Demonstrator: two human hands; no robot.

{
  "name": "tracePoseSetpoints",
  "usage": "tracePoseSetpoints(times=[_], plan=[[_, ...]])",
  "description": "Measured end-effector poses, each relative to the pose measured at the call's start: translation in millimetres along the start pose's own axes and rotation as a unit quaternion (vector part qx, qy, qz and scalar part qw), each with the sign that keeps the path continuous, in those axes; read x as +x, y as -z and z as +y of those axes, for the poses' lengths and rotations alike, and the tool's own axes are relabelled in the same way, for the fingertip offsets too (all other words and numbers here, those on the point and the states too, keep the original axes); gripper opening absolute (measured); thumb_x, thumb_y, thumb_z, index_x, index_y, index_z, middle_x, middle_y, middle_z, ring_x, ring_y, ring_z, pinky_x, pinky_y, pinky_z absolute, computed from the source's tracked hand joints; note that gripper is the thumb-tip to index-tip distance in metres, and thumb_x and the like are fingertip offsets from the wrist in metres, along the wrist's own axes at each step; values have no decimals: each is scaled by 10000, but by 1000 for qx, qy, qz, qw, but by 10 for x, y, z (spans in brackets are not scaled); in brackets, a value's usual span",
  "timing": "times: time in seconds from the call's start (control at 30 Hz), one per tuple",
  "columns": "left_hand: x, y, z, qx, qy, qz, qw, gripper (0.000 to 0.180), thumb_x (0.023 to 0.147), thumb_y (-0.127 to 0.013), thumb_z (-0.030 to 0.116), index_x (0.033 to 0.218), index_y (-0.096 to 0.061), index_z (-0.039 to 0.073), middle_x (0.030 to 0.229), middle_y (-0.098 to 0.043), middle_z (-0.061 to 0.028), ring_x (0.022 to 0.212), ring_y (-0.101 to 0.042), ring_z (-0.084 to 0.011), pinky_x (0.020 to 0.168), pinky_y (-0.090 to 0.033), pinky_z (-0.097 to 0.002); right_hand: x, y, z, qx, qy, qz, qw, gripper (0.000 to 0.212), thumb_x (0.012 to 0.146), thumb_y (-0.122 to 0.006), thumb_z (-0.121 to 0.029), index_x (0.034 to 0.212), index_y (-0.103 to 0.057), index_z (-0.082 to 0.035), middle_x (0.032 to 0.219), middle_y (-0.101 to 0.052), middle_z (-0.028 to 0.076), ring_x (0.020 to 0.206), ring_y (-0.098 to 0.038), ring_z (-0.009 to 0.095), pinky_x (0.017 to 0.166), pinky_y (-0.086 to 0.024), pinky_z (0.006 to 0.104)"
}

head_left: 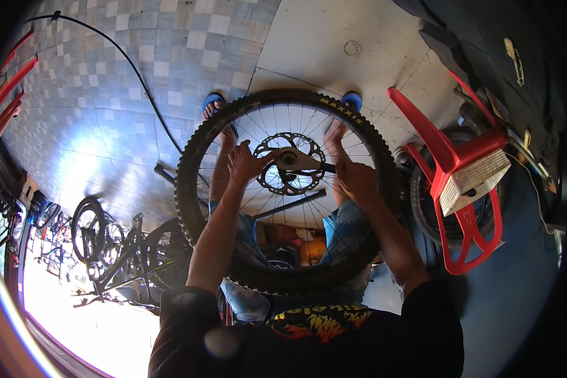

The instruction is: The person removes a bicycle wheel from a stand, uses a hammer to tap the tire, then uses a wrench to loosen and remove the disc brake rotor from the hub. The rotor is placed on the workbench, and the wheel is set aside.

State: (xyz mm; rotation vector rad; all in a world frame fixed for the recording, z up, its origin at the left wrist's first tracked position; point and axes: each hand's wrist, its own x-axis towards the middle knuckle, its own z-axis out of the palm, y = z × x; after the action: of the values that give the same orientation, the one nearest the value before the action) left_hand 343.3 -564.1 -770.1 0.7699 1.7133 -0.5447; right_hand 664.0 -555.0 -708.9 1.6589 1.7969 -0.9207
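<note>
Two hands on the bicycle wheel [283,189]: left hand [244,162] spread on its brake disc [282,181], right hand [354,178] closed around a wrench [309,162].

I see a bicycle wheel [288,189] with knobby black tire lying across the lap. My left hand [246,162] touches the brake disc [290,164], and my right hand [354,178] holds a tool at the hub. A red plastic chair [463,179] stands near on the right.

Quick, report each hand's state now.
Left hand: open, fingers resting on the round silver toothed brake disc.
Right hand: shut on a dark metal tool.
</note>
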Motion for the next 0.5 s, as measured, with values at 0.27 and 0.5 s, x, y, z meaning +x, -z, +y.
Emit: tracePoseSetpoints(times=[0.27,0.5], plan=[[-42,45,50,19,-1,14,1000,1233,626,-735,870,1406,-440,-39,1514,-247,-365,1470,-150,-561,1133,-237,-691,-242,222,-231,93,-59,9,994,351,987,-526,-450,895,-674,-146,588,-657,128,549,-685,362,532,-567,492],[-40,101,109,-1,9,-16,1000,1260,610,-770,847,1414,-404,-52,1461,-317,-401,1391,-359,-550,1099,-386,-590,-255,460,-382,104,-75,8,992,436,986,-498,-491,897,-692,-111,649,-682,186,600,-699,401,603,-586,520]])
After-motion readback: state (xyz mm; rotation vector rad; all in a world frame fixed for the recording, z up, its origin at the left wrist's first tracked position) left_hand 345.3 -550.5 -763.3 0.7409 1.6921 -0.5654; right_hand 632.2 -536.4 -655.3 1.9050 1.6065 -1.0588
